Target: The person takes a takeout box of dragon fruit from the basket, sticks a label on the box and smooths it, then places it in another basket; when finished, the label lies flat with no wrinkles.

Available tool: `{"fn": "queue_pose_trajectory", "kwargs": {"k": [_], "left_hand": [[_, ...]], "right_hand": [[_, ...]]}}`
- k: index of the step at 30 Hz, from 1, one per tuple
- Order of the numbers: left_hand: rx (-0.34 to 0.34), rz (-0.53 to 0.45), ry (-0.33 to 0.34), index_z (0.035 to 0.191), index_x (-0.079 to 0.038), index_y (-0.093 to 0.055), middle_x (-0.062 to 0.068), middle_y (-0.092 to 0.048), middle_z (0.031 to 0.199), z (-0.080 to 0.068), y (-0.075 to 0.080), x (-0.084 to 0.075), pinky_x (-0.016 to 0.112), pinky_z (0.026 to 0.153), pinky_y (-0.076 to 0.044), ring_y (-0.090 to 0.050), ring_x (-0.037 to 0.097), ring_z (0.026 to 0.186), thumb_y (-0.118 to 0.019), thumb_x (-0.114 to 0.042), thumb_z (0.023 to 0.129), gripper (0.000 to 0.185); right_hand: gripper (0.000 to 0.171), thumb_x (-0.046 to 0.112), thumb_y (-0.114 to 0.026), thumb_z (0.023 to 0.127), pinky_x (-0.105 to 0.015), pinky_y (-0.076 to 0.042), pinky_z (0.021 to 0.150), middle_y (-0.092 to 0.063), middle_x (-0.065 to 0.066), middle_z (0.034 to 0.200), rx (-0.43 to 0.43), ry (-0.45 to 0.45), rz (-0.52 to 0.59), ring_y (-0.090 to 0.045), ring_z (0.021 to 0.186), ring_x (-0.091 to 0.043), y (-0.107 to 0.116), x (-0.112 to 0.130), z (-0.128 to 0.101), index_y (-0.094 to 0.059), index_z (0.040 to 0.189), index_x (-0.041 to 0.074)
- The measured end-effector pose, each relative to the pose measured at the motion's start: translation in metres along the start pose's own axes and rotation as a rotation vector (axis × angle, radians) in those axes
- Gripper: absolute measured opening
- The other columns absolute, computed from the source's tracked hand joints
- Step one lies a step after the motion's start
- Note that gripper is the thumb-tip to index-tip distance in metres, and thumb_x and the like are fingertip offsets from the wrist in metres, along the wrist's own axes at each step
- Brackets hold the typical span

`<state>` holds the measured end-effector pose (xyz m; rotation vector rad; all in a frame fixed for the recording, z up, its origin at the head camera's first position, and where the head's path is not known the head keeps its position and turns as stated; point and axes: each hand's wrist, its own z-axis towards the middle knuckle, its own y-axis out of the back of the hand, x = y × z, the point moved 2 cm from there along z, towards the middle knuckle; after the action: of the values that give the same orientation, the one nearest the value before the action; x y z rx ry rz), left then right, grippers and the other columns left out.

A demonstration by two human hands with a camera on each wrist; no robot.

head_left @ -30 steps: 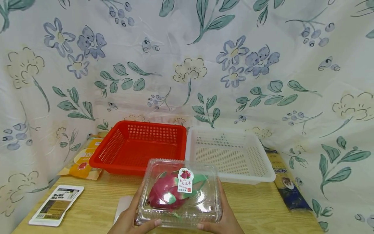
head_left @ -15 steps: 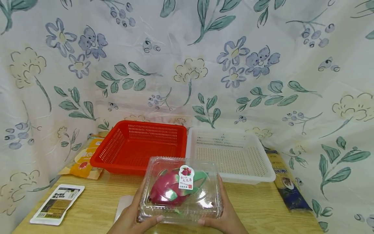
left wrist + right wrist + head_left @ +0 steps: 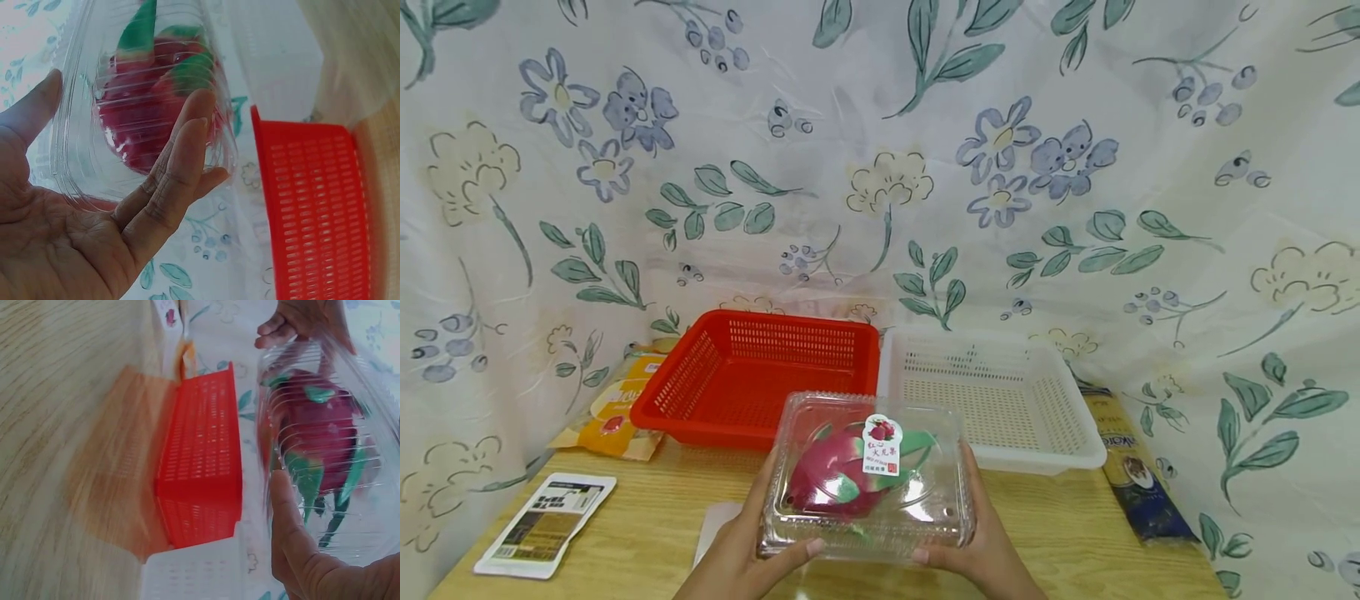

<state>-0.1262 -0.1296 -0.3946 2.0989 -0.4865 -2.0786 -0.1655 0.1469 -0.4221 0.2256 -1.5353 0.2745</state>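
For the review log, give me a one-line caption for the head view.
Both hands, left hand and right hand, hold a clear clamshell with a dragon fruit before red basket and white basket.

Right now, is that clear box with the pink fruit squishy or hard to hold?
The clear box is thin ribbed plastic, so it probably bends if squeezed. Both hands, left hand and right hand, hold its sides, hinting it is bulky or slippery. The dragon fruit inside looks heavy and might shift.

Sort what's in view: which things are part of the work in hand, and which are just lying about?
In hand: clear clamshell box with the dragon fruit, held between left hand and right hand.

Lying about: red basket, white basket, orange packet, card, dark packet.
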Motion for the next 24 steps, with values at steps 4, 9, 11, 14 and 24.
{"fn": "queue_pose_trajectory", "kwargs": {"k": [4, 9, 11, 14, 24], "left_hand": [[-0.004, 0.012, 0.014, 0.155, -0.049, -0.004, 0.020, -0.052, 0.144, 0.001, 0.001, -0.001, 0.054, 0.088, -0.056, -0.068, 0.029, 0.108, -0.079, -0.030, 0.083, 0.106], [-0.029, 0.028, 0.014, 0.155, -0.049, -0.005, 0.018, -0.052, 0.144, 0.003, 0.001, -0.004, 0.059, 0.090, -0.053, -0.066, 0.033, 0.112, -0.081, -0.032, 0.082, 0.107], [-0.035, 0.041, 0.020, 0.155, -0.050, -0.005, 0.016, -0.052, 0.145, 0.003, 0.001, -0.006, 0.061, 0.091, -0.052, -0.065, 0.034, 0.114, -0.081, -0.034, 0.081, 0.107], [-0.039, 0.054, 0.027, 0.154, -0.052, -0.004, 0.014, -0.053, 0.144, 0.003, 0.001, -0.008, 0.063, 0.092, -0.051, -0.064, 0.033, 0.116, -0.080, -0.037, 0.081, 0.106], [-0.049, 0.062, 0.021, 0.154, -0.053, -0.004, 0.013, -0.055, 0.142, 0.003, 0.002, -0.011, 0.062, 0.091, -0.052, -0.064, 0.031, 0.114, -0.081, -0.037, 0.081, 0.107]], "right_hand": [[0.125, 0.007, -0.087, 0.072, -0.043, -0.059, 0.083, -0.007, -0.032, 0.159, 0.003, 0.005, 0.008, -0.058, 0.117, -0.039, 0.001, 0.001, 0.002, -0.003, 0.158, 0.042], [0.125, 0.005, -0.086, 0.072, -0.044, -0.059, 0.084, -0.010, -0.032, 0.157, 0.020, -0.011, 0.037, -0.058, 0.116, -0.038, 0.003, 0.003, 0.005, -0.002, 0.158, 0.043], [0.125, 0.005, -0.086, 0.073, -0.043, -0.058, 0.085, -0.011, -0.031, 0.157, 0.023, -0.021, 0.050, -0.059, 0.115, -0.036, 0.003, 0.004, 0.006, -0.002, 0.158, 0.044], [0.125, 0.006, -0.086, 0.073, -0.040, -0.058, 0.087, -0.011, -0.028, 0.158, 0.017, -0.032, 0.051, -0.059, 0.115, -0.034, 0.003, 0.006, 0.008, -0.002, 0.158, 0.044], [0.126, 0.008, -0.086, 0.074, -0.043, -0.057, 0.088, -0.011, -0.029, 0.158, 0.037, -0.041, 0.057, -0.057, 0.119, -0.034, 0.004, 0.009, 0.009, 0.001, 0.157, 0.046]]}}
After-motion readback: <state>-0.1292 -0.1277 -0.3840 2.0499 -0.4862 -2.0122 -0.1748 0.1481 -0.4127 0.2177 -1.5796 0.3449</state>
